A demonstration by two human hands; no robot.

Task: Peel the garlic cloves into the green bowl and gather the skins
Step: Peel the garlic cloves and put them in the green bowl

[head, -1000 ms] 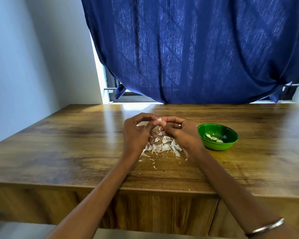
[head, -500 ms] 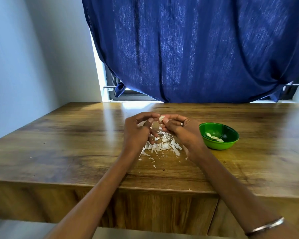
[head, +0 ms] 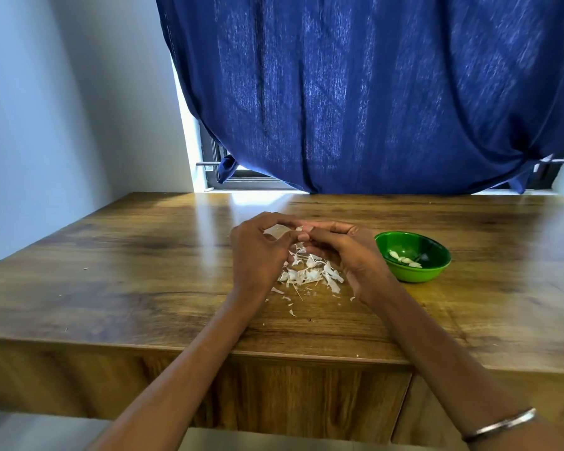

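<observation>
Left hand point(head: 261, 252) and right hand point(head: 345, 252) both pinched 1 garlic clove point(head: 299, 228) above skins point(head: 310, 275). Bowl point(head: 437, 252) sat right, apart. Risk: slick clove popping free, dropping into skins; scattered flakes drifting further.

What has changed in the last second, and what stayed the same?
Little changed. Both hands, left and right, keep pinching the same garlic clove above the skins, with only small finger shifts as they peel. The skins and the bowl with its peeled cloves stayed put.
</observation>
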